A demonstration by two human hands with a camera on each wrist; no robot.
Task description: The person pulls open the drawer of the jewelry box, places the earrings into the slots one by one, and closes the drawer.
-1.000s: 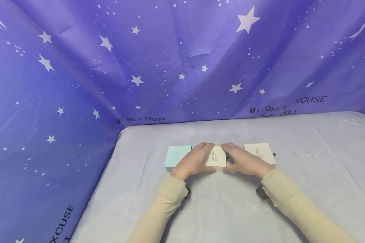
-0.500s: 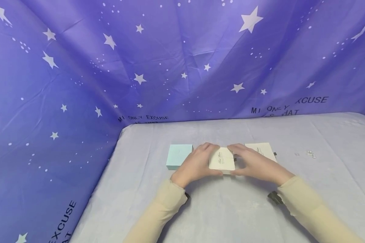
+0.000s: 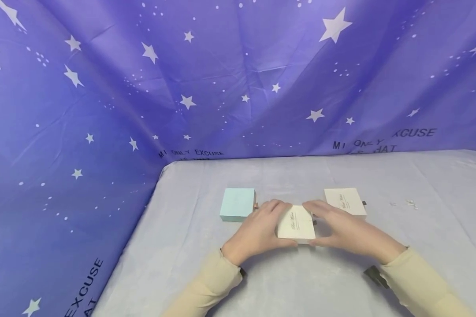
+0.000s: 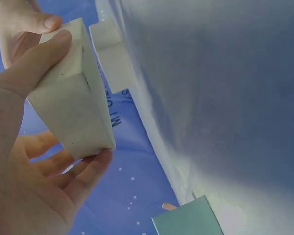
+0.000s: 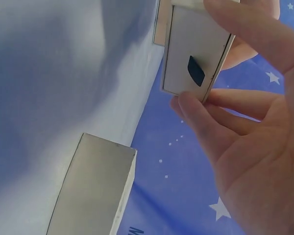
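A cream drawer box with dark lettering on its lid is held between both hands in front of the person. My left hand grips its left side, the thumb on the near edge and the fingers on the far edge. Over its right side my right hand holds it the same way. A dark pull tab sticks out of the box's right end in the right wrist view. The left wrist view shows the box's plain side between thumb and fingers, seemingly raised off the table.
A teal box with an orange tab lies back left. Another cream box with a dark tab lies back right. Farther right are tiny pale pieces, too small to identify. A purple star-patterned curtain hangs behind the pale-covered table.
Both hands have brought the cream box toward the person and slightly right, away from the row of boxes. The teal box and the other cream box have become less covered by the hands.
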